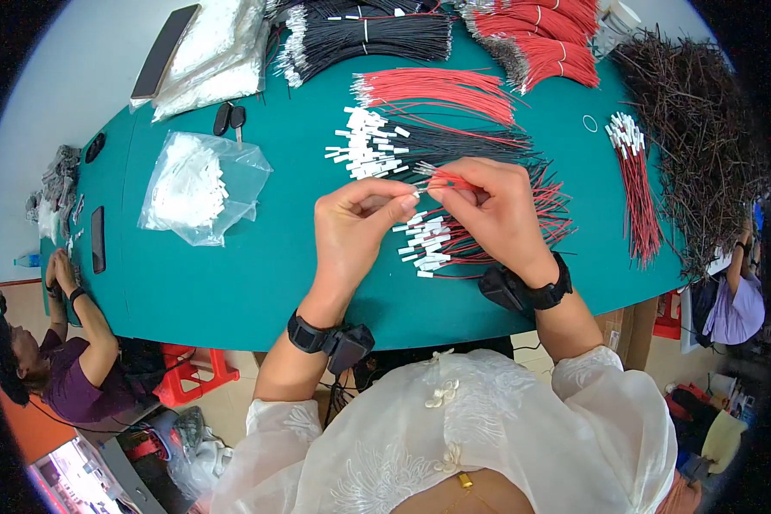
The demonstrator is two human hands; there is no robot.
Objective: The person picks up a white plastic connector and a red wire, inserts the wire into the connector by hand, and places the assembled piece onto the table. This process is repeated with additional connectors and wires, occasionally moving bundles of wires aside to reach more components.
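Observation:
My left hand (pixel 351 227) is closed in a pinch on a small white connector (pixel 416 194), mostly hidden by the fingertips. Close against it, my right hand (pixel 501 210) grips a few red wires (pixel 456 180) whose bare metal ends point left toward the connector. Whether a wire end sits inside the connector is too small to tell. Below the hands lies a pile of red wires with white connectors (pixel 428 242). Just beyond them are black wires with white connectors (pixel 370 137), and farther back a row of loose red wires (pixel 437 90).
A clear bag of white connectors (pixel 188 188) lies left on the green table (pixel 231 291), below car keys (pixel 230 120). Bundled black wires (pixel 377 38) and red wires (pixel 544 38) line the back. A connector-tipped bundle (pixel 634 188) and dark tangled wires (pixel 690 128) are right. Another person (pixel 77 364) sits left.

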